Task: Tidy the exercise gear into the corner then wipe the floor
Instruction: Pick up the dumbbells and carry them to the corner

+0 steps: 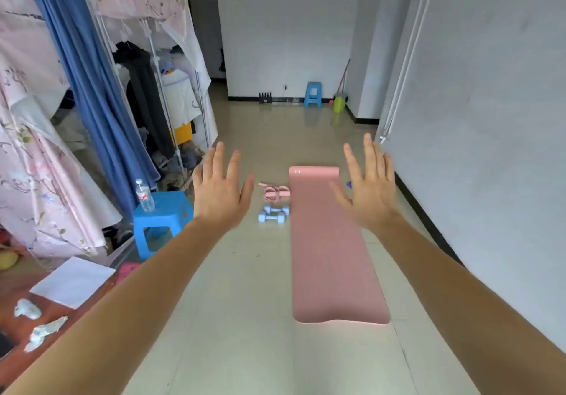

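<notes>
Your left hand [219, 192] and right hand [367, 189] hover spread, holding nothing. Under your right hand the mat [330, 257] lies flat, its long axis running away from you; dumbbells [273, 213] sit between both hands.

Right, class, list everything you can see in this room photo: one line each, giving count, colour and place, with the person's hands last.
pink foam exercise mat: 1, pink, unrolled on floor, right of centre
light blue dumbbells: 2, light blue, floor, left of the mat
pink pull-rope exerciser: 1, pink, floor, beyond the dumbbells
floral fabric wardrobe: 1, pink, left side
blue draped cloth: 1, blue, over the wardrobe
blue plastic stools: 2, blue, one by the wardrobe, one at far wall
clear plastic water bottle: 1, clear, upright on the near stool
green bucket: 1, green, far right corner
white paper sheet: 1, white, on brown table, lower left
left hand: 1, open, raised, empty
right hand: 1, open, raised, empty
</notes>
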